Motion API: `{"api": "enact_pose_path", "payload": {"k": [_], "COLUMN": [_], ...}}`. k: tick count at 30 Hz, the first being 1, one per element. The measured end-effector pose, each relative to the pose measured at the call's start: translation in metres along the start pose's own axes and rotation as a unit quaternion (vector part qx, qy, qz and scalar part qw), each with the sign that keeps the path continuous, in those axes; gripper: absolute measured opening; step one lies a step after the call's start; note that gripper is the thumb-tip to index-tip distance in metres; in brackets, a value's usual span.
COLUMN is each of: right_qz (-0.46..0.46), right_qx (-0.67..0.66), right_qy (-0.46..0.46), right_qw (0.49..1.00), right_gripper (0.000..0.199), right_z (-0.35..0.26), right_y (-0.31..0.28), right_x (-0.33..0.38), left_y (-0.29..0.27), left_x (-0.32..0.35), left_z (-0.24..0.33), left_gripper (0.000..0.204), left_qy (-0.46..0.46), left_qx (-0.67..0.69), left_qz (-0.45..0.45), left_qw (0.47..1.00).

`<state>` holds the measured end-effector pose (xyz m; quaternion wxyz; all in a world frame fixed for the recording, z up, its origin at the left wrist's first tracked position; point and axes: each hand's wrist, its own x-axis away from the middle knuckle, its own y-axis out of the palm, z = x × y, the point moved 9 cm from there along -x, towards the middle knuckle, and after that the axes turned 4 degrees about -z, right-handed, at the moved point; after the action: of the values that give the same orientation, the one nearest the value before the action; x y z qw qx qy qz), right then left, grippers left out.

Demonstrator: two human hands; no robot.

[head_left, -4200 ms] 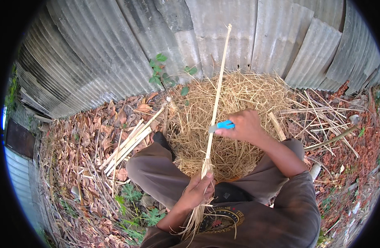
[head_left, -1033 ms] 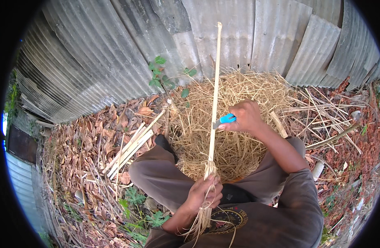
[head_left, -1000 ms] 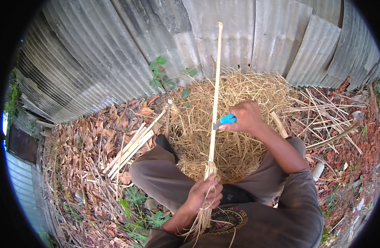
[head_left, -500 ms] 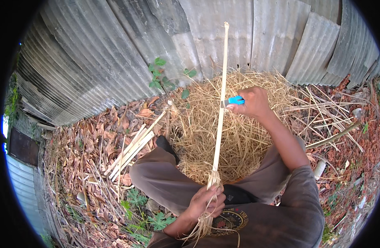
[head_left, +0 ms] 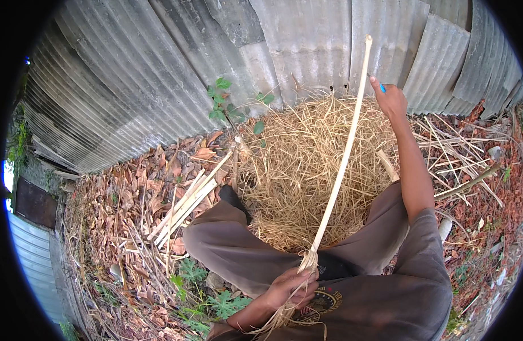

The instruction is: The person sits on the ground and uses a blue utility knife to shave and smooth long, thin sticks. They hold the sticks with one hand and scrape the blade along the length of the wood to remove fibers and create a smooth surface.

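Now your left hand [head_left: 289, 288] is clamped on the frayed end of the stick [head_left: 341, 165]; your right hand [head_left: 390, 99], closed on a blue-handled tool [head_left: 382, 88], reaches just beside its far tip.

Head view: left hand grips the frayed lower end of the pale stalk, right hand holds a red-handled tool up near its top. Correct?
Not quite. In the head view the tool in the right hand has a blue handle, not red. The rest holds: the left hand grips the frayed lower end of the pale stalk.
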<state>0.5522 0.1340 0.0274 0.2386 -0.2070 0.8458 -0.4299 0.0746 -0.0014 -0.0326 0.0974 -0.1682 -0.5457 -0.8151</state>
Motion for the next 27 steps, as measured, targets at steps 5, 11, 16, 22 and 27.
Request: {"api": "enact_pose_path", "payload": {"k": [5, 11, 16, 22, 27], "right_qz": [-0.024, -0.103, -0.096, -0.075, -0.066], "right_qx": [-0.076, -0.13, -0.123, -0.075, -0.107], "right_qy": [-0.082, -0.449, -0.532, -0.38, -0.465], "right_qw": [0.993, 0.878, 0.832, 0.919, 0.877], "right_gripper": [0.085, 0.067, 0.07, 0.071, 0.074], "right_z": [-0.039, -0.144, -0.166, -0.135, -0.157], "right_y": [0.003, 0.027, 0.031, 0.043, 0.04], "right_x": [0.055, 0.211, 0.258, 0.178, 0.225], "left_y": [-0.004, -0.002, 0.001, 0.012, 0.006], "left_x": [-0.008, -0.015, -0.023, -0.026, -0.024], "left_z": [0.018, 0.048, 0.051, 0.037, 0.042], "left_gripper": [0.027, 0.024, 0.024, 0.024, 0.026], "left_qy": [0.047, 0.096, 0.12, 0.093, 0.104], "left_qx": [0.08, 0.147, 0.173, 0.16, 0.129], "left_qz": [-0.026, -0.091, -0.117, -0.115, -0.085], "left_qw": [0.995, 0.98, 0.971, 0.976, 0.982]}}
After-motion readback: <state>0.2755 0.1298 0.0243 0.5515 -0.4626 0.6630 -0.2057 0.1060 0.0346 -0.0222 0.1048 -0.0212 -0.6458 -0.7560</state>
